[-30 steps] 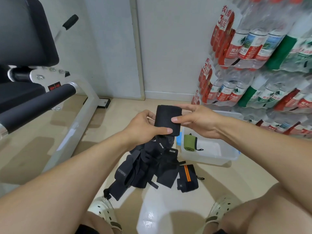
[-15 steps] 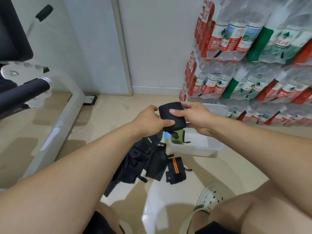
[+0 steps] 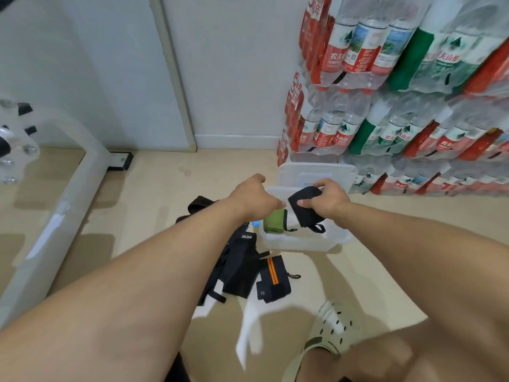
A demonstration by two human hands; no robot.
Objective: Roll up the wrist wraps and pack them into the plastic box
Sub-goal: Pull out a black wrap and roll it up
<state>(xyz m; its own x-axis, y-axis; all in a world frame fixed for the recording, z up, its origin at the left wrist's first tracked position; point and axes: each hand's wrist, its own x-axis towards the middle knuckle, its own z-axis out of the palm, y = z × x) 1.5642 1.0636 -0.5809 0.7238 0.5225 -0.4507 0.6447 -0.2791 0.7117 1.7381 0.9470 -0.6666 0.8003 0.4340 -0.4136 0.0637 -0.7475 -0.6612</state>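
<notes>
Head view is showing both bare forearms reaching forward over a tan floor toward a clear plastic box [image 3: 334, 239] sitting just in front of stacked packs of bottled water [image 3: 391, 86]. The right hand [image 3: 326, 201] is gripping a rolled black wrist wrap [image 3: 304, 208], with the thumb pressing on the near face of the roll and the other fingers curling over its far top edge; the roll is tilting and hanging over the open box, its thin loop dangling down toward the box's inside. The left hand [image 3: 254, 201] is sitting just beside the roll with its fingers loosely bent and its fingertips pointing at the roll's left edge; whether they are actually touching the fabric cannot be told, and the hand is not closing around anything. A green rolled wrap [image 3: 272, 223] is lying inside the box at its left end, partly under the left hand. On the floor near the box, a heap of loose black wraps [image 3: 239, 260] is lying unrolled, and a rolled black wrap with an orange stripe [image 3: 272, 279] is resting beside it. The box's lid [image 3: 316, 173] is leaning behind the box against the bottles, and a pale clog [image 3: 333, 329] is showing lower right
</notes>
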